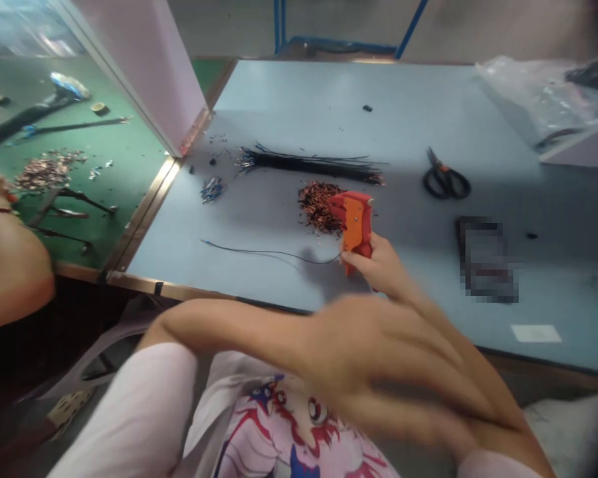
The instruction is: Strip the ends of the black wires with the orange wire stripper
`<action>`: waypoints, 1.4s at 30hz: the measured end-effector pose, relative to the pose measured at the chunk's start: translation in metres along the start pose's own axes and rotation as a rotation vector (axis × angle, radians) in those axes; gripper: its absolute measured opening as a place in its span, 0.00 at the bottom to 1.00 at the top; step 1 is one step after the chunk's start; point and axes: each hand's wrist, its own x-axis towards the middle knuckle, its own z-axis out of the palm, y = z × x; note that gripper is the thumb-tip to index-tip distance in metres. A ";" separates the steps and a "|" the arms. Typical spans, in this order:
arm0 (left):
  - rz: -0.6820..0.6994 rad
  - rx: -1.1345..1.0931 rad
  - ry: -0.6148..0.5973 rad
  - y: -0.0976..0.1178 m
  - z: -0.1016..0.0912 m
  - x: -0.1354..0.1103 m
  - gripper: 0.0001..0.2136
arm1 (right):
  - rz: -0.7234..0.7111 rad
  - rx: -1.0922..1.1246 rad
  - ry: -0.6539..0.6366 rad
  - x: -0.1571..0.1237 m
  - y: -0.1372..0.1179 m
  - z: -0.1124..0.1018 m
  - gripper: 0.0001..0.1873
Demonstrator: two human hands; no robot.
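Observation:
In the head view my right hand [385, 265] is wrapped round an orange and red wire stripper [357, 226], held upright over the table. A thin dark wire [272, 251] runs from beside its thumb leftward to a small bluish tip; whether the thumb pinches the wire I cannot tell. My left hand [363, 358], blurred, lies across my right forearm with its fingers stretched out and nothing visible in them. Behind the stripper is a pile of copper-coloured scraps [317, 204]. Beyond that lies a bundle of black wires [309, 164].
Black-handled scissors [446, 182] and a pixelated dark object [486, 259] lie to the right. Small blue and silver pieces [212, 190] sit at left. A white upright panel [144, 60] borders a green table [129, 166], where another person's arm [10, 265] rests.

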 end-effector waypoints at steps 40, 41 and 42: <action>-0.659 -0.716 0.513 -0.168 0.015 0.015 0.13 | 0.391 0.643 -0.164 0.029 0.000 0.004 0.19; -0.642 -0.673 0.489 -0.170 0.017 0.013 0.13 | 0.388 0.679 -0.167 0.029 0.002 0.005 0.19; -0.622 -0.640 0.474 -0.171 0.020 0.011 0.12 | 0.385 0.710 -0.171 0.028 0.005 0.007 0.19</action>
